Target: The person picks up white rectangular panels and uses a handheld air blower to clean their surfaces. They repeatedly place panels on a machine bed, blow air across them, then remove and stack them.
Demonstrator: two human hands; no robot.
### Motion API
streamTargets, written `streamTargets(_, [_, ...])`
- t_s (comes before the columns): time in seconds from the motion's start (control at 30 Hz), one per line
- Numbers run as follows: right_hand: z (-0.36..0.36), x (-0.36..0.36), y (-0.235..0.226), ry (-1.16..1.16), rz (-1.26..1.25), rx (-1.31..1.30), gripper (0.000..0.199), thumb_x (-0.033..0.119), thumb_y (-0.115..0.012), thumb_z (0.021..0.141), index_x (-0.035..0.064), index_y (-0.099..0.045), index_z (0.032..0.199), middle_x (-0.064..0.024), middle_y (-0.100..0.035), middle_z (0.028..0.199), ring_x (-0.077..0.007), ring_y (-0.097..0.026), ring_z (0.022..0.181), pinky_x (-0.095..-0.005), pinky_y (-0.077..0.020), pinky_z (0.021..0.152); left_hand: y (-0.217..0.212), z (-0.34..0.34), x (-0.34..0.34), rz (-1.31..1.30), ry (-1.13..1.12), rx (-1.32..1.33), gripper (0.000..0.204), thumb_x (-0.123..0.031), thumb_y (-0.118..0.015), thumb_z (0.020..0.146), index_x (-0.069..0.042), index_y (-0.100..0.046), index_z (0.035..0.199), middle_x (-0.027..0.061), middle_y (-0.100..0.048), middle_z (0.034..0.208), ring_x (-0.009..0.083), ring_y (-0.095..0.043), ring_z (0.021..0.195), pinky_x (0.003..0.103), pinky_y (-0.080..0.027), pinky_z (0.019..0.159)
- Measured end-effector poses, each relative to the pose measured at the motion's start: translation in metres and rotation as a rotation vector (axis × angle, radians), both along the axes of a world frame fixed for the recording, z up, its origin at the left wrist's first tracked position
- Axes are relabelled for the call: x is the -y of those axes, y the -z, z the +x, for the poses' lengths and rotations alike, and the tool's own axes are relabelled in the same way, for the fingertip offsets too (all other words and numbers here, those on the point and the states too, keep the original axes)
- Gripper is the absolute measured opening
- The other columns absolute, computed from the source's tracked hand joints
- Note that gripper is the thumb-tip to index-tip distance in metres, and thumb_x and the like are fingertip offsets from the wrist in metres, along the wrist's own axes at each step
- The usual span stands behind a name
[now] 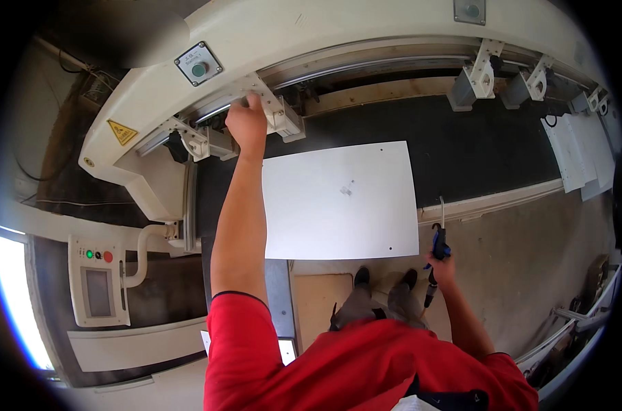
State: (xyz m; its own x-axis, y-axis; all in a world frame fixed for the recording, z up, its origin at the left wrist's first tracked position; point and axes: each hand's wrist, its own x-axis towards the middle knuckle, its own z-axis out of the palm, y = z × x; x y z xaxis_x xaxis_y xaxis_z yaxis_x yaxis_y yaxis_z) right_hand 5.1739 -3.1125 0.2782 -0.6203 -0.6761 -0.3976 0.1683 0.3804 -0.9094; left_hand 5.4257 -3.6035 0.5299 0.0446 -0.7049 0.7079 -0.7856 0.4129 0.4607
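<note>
My left hand [247,125] reaches up to the machine's beam, its fingers closed against a white clamp bracket [273,109]; what they grip is hidden behind the hand. My right hand [443,268] is wrapped round a blue and black air blow gun [440,244], whose thin metal nozzle points away from me near the bed's front edge. Between my arms a white rectangular panel [338,212] lies on the black machine bed [489,151], overhanging its near edge. Small dark holes show near the panel's corners, and a small greyish mark near its middle.
More clamp brackets [481,79] hang along the beam. A green button [199,70] sits on the machine's cover. At left stands a control panel [98,281] with a screen and buttons. White sheets [581,151] lie at the bed's right end. A metal frame [571,329] stands at lower right.
</note>
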Motion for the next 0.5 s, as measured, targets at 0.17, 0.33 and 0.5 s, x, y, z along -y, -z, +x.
streamTargets(0.17, [0.003, -0.003, -0.016, 0.049, -0.017, -0.015, 0.021, 0.01, -0.068, 0.082, -0.0003, -0.064, 0.1, -0.0011, -0.062, 0.082, -0.0112, -0.057, 0.074, -0.0291, -0.0472, 0.067, -0.026, -0.035, -0.023, 0.614, 0.3, -1.016, 0.042, -0.028, -0.051, 0.091, 0.013, -0.053, 0.085, 0.0188, -0.063, 0.07, 0.0261, -0.064, 0.055, 0.033, -0.05, 0.046])
streamTargets(0.33, [0.026, 0.006, -0.004, -0.024, 0.186, -0.111, 0.017, 0.011, -0.067, 0.083, 0.0008, -0.064, 0.097, -0.0004, -0.063, 0.08, -0.011, -0.056, 0.072, -0.0291, -0.0467, 0.066, -0.025, -0.075, -0.039, 0.717, 0.525, -1.093, 0.039, -0.023, -0.059, 0.087, 0.015, -0.051, 0.096, 0.0235, -0.064, 0.081, 0.0308, -0.068, 0.064, 0.034, -0.056, 0.055])
streamTargets(0.5, [0.039, 0.029, -0.008, -0.044, 0.178, -0.075, 0.016, 0.011, -0.068, 0.082, -0.001, -0.064, 0.093, -0.001, -0.062, 0.08, -0.0114, -0.056, 0.071, -0.0296, -0.0463, 0.065, -0.02, -0.121, -0.054, 0.115, 0.103, -0.18, 0.034, -0.033, -0.07, 0.072, -0.001, -0.062, 0.08, 0.0152, -0.063, 0.065, 0.0392, -0.063, 0.065, 0.045, -0.052, 0.063])
